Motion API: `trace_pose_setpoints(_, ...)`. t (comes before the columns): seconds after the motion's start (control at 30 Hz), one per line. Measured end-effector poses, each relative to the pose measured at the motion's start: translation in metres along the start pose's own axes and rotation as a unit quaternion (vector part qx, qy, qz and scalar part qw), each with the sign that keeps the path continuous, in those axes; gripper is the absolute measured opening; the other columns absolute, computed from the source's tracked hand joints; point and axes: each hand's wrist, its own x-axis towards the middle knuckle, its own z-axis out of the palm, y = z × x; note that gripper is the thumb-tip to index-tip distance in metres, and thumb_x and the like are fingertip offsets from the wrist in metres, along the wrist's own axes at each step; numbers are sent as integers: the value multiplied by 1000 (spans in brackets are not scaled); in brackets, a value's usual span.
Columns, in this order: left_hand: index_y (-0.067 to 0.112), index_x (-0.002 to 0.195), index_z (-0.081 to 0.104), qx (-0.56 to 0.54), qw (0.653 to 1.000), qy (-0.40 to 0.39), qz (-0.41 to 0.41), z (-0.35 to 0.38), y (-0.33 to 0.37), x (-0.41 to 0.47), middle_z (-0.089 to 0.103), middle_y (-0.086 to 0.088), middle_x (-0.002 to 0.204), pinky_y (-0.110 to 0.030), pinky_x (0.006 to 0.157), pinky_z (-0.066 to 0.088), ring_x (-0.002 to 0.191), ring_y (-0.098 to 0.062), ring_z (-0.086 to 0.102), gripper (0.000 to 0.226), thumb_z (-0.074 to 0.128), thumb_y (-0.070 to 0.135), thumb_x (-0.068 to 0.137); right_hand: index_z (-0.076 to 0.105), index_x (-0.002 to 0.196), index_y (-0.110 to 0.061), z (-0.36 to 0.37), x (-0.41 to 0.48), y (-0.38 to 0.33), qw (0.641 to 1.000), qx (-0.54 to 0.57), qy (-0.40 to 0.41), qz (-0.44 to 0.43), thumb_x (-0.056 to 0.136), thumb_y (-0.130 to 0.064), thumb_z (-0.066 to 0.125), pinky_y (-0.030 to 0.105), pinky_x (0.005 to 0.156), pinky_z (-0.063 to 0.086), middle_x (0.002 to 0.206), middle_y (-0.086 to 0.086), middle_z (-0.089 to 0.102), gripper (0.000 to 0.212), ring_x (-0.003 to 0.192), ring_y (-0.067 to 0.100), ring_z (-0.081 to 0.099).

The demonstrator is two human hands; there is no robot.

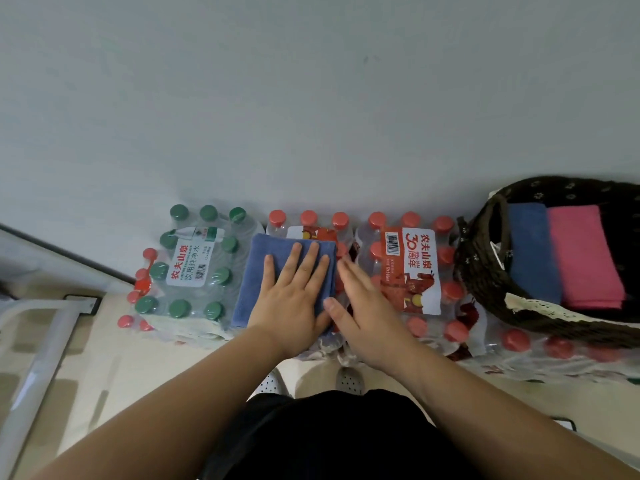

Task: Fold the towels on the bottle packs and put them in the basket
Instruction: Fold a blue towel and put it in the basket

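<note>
A folded blue towel (pixel 258 275) lies on top of the shrink-wrapped bottle packs, over the gap between the green-capped pack (pixel 194 261) and the red-capped packs (pixel 408 268). My left hand (pixel 294 296) presses flat on the towel with fingers straight and spread. My right hand (pixel 363 303) sits at the towel's right edge, fingers straight, its side against the folded edge. At the right stands a dark woven basket (pixel 485 271) holding a folded blue towel (pixel 530 251) and a folded pink towel (pixel 585 254).
A plain grey wall rises right behind the packs. More red-capped bottles (pixel 554 344) lie in front of the basket. A white metal frame (pixel 38 348) stands at the left on the pale floor. My feet in white perforated shoes (pixel 349 379) are just below the packs.
</note>
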Motion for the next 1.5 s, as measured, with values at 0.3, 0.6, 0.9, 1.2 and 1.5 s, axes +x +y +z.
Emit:
trace_pose_setpoints(0.3,28,153,-23,-21,999,-33,3,2,2,8,-33,4,160,-64,116,-11,144,-23,-35,83,14,66,90,1,159,-15,-5,14,-13,977,-191,-9,-90,93,-68,18,35,125,-2,166,-1,-11,86,150,11,-20)
trace_pose_setpoints(0.6,19,142,50,-184,966,162,-82,1,-55,-44,36,-10,156,-50,118,23,144,-33,29,56,39,43,93,2,159,-13,20,45,-23,946,-288,-37,-145,91,-75,4,47,123,-9,166,7,-11,92,151,21,-20)
trace_pose_setpoints(0.9,19,125,57,-384,901,103,-172,-4,-80,-26,67,2,107,-29,73,43,89,-16,59,48,71,36,82,20,158,-16,33,54,-25,916,-375,-40,-140,90,-76,5,63,118,-2,166,10,5,92,153,31,-3)
trace_pose_setpoints(1.2,18,106,68,-491,840,37,-226,-8,-101,-1,71,2,92,-23,63,45,81,-13,65,34,79,21,74,13,159,-20,7,46,-13,857,-436,-119,-249,92,-79,26,58,121,0,167,7,2,91,153,28,-7)
trace_pose_setpoints(1.5,19,104,69,-368,921,94,-86,-48,-125,36,69,1,92,-28,68,44,83,-19,61,38,56,31,70,11,159,-25,28,49,-19,865,-420,-118,-246,90,-80,25,61,120,10,166,11,-1,89,152,36,-8)
